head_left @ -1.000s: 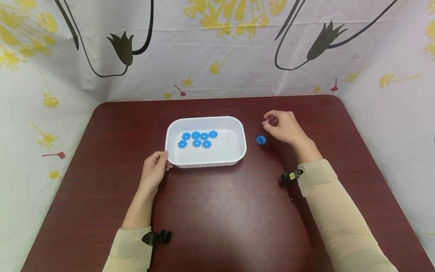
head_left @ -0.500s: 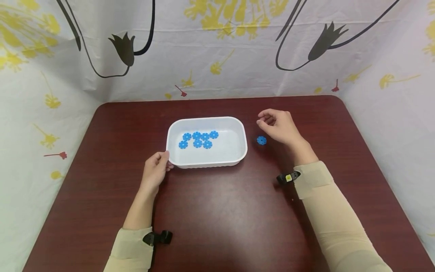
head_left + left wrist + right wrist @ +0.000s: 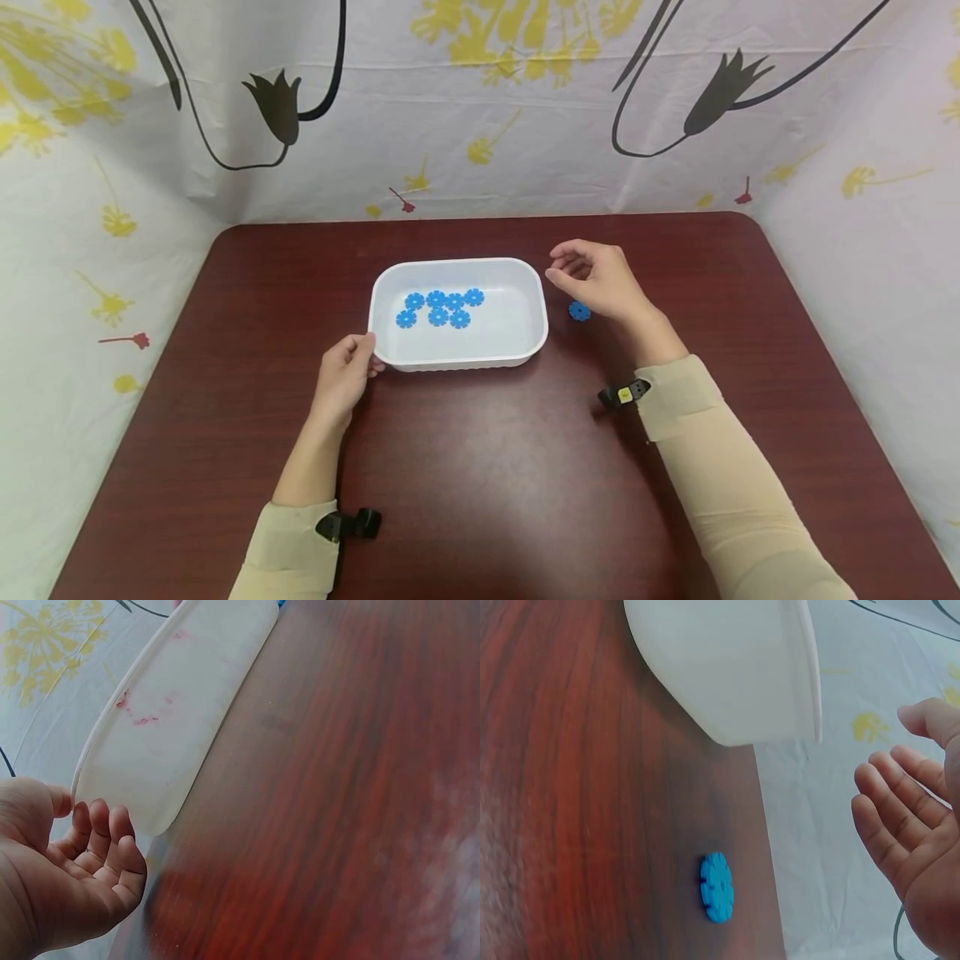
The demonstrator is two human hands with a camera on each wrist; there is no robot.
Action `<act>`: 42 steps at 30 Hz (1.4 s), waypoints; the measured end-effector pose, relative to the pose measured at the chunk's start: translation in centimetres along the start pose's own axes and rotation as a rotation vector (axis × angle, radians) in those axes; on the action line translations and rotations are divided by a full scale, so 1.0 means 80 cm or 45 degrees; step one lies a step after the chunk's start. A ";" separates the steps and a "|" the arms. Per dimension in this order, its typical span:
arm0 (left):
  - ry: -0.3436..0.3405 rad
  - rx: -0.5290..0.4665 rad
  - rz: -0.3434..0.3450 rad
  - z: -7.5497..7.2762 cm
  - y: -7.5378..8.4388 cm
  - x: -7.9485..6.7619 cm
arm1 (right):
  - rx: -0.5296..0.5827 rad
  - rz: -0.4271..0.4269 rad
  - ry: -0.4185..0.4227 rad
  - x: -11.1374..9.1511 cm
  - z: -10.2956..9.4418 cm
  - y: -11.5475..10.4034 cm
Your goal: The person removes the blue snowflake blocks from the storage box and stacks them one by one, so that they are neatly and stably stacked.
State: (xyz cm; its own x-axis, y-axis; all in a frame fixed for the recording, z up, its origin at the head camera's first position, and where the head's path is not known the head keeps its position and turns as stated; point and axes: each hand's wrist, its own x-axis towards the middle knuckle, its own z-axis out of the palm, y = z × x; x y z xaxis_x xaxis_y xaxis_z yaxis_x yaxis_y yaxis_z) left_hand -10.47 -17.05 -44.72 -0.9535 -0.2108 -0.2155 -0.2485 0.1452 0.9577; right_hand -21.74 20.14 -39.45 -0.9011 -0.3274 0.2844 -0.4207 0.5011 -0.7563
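A white plastic tray (image 3: 510, 325) stands on the table in the head view, with several blue notched discs (image 3: 438, 317) lying in its left and middle part. My left hand (image 3: 341, 379) pinches the tray's lower left corner, thumb at the rim and fingers curled beneath it; the left wrist view shows the same hand (image 3: 82, 870) there. My right hand (image 3: 600, 279) hovers just off the tray's right rim, fingers loosely bent and holding nothing. Below it on the table lies one more blue notched disc (image 3: 580, 311), seen apart from the hand in the right wrist view.
The dark red wooden table (image 3: 480, 475) reaches back to a white cloth (image 3: 525, 175) with printed flowers, which also hangs at both sides. Black wrist straps (image 3: 624, 394) sit on both sleeves.
My right hand has moved left, from the right of the loose disc towards the tray's right rim. The left hand keeps its hold on the tray; discs stay where they were.
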 end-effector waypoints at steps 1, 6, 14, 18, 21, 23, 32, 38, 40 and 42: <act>0.001 0.001 -0.001 0.000 0.000 0.000 | 0.002 -0.006 -0.005 0.001 0.002 0.000; -0.003 -0.004 -0.006 0.002 0.000 0.000 | 0.005 -0.015 -0.029 0.003 0.014 -0.004; -0.016 0.002 -0.008 0.002 0.000 0.001 | 0.054 -0.063 -0.067 0.012 0.033 -0.013; -0.016 -0.005 -0.001 0.002 0.001 0.001 | 0.069 -0.082 -0.081 0.015 0.041 -0.018; -0.016 -0.008 0.003 0.002 0.002 0.001 | 0.071 -0.103 -0.096 0.017 0.047 -0.021; -0.017 -0.008 0.003 0.002 0.003 0.001 | 0.064 -0.114 -0.106 0.018 0.051 -0.023; -0.012 -0.019 -0.007 0.002 0.003 -0.001 | 0.050 -0.113 -0.197 0.025 0.072 -0.034; -0.012 -0.027 -0.015 0.002 0.002 0.000 | 0.026 -0.078 -0.259 0.031 0.083 -0.041; -0.013 -0.031 -0.018 0.002 0.003 0.000 | 0.014 -0.064 -0.282 0.032 0.086 -0.042; -0.016 -0.032 -0.021 0.001 0.004 0.000 | -0.001 -0.048 -0.308 0.034 0.090 -0.043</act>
State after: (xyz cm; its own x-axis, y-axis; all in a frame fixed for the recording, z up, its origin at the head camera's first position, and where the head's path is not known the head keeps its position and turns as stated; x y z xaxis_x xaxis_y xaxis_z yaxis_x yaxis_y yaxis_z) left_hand -10.54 -16.91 -44.40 -0.9513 -0.2011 -0.2337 -0.2602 0.1171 0.9584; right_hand -22.00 11.75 -40.28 -0.8331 -0.5286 0.1630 -0.4540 0.4852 -0.7473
